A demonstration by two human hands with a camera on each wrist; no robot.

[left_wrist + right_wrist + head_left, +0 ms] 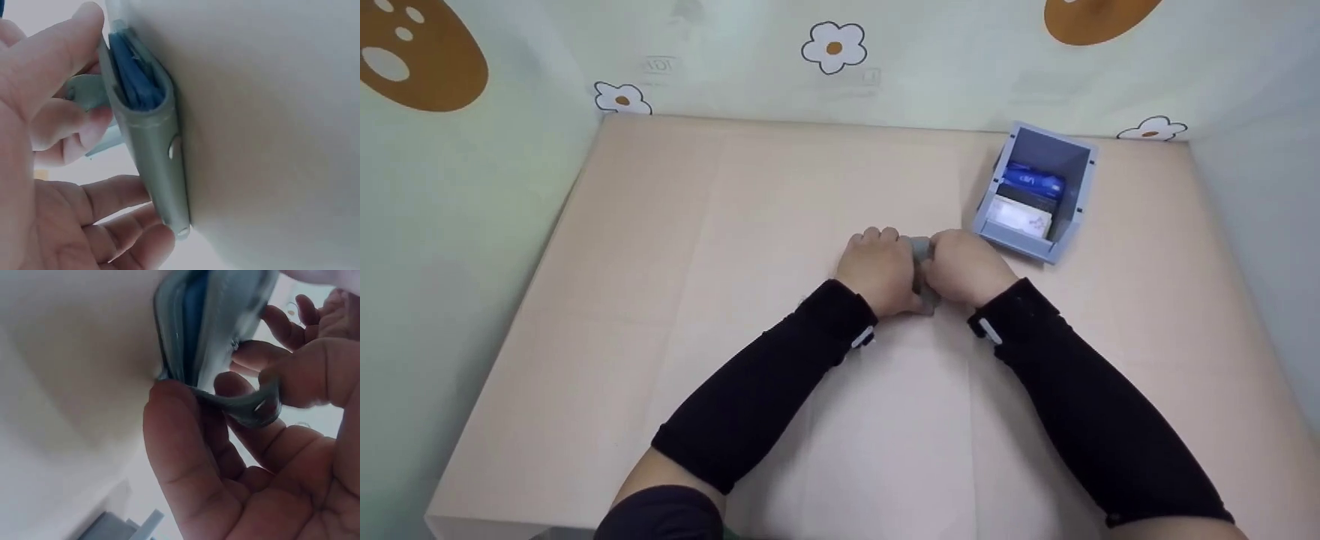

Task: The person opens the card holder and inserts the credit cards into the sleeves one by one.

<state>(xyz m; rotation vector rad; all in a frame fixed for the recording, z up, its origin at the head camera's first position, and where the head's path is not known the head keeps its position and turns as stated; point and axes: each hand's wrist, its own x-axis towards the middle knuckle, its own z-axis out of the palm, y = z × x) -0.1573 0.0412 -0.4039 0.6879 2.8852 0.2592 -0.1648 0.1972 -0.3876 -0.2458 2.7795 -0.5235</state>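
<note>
A small grey-green wallet [154, 154] with blue contents [134, 76] stands on edge close over the table, between the two hands. My left hand [877, 271] holds it, thumb along its upper edge and fingers on the lower part. A metal snap [173, 147] shows on its folded side. My right hand [966, 264] pinches the wallet's strap flap [250, 409] between thumb and fingers, bending it away from the body. In the head view, the hands hide most of the wallet [920, 246].
To the right, near the back of the table [750, 187], stands a grey-blue bin [1081, 196]. Inside it lie a blue packet [1035, 180], a dark item [1026, 199] and a white box [1018, 216]. A patterned wall [735, 67] rises behind the table.
</note>
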